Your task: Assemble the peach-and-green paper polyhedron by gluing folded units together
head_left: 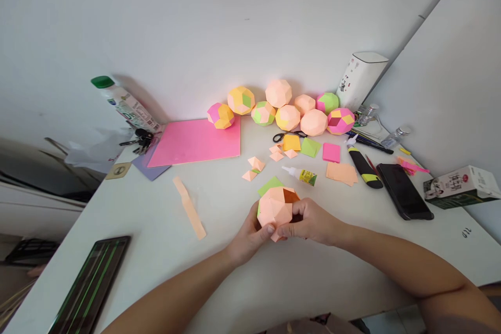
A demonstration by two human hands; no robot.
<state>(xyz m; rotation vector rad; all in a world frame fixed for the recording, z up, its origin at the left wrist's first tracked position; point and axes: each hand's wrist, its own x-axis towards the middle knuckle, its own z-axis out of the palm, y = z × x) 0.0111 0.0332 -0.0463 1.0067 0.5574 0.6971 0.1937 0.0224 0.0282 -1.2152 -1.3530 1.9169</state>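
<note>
A peach paper polyhedron ball [276, 207] with an open gap at its upper right is held between both hands above the table. My left hand [250, 235] cups its left and lower side, thumb on the front face. On the right side, my right hand [311, 222] pinches the ball's edge near the gap; some of its fingers are hidden inside or behind the paper. Just behind the ball lies a green paper piece [270, 185]. A small glue bottle [307, 176] lies beyond the right hand, and folded peach pieces [254, 167] rest farther back.
Finished paper balls [278, 94] line the wall. Scissors [278, 137], sticky-note stacks [331, 152], a utility knife [364, 167] and a phone [403, 190] lie to the right. A pink sheet [195, 141], a peach strip [190, 209] and a dark paper trimmer [92, 282] lie left.
</note>
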